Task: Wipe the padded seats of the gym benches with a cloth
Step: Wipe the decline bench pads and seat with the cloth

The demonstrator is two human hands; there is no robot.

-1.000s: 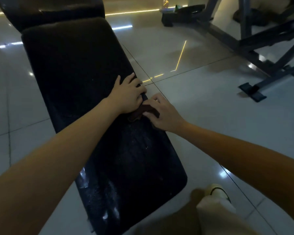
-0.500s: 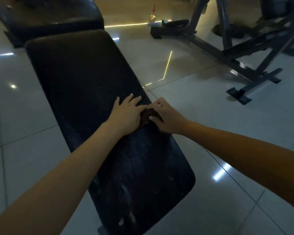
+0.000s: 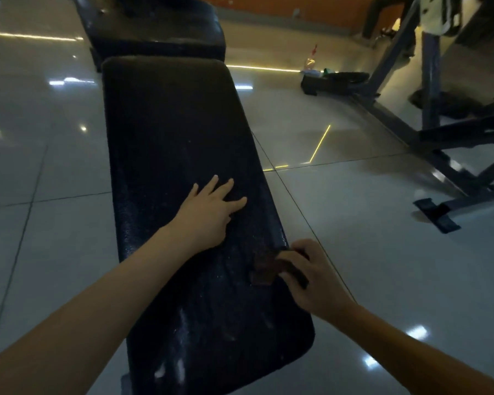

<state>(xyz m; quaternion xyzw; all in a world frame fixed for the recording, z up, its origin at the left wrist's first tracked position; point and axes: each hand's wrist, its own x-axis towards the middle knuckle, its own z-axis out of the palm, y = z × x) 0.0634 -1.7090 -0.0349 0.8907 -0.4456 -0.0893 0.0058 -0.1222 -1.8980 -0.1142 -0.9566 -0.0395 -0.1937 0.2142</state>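
The left hand [image 3: 208,212] lay flat on the middle of the black seat [image 3: 169,124], fingers straight and spread. The right hand [image 3: 311,277] gripped a brown cloth [image 3: 264,269], fingers curled over it, at the seat's right edge, apart from the left hand. Pale smears marked the seat's near end. A grey frame [image 3: 428,124] stood on the tiled floor [image 3: 354,223] to the right.
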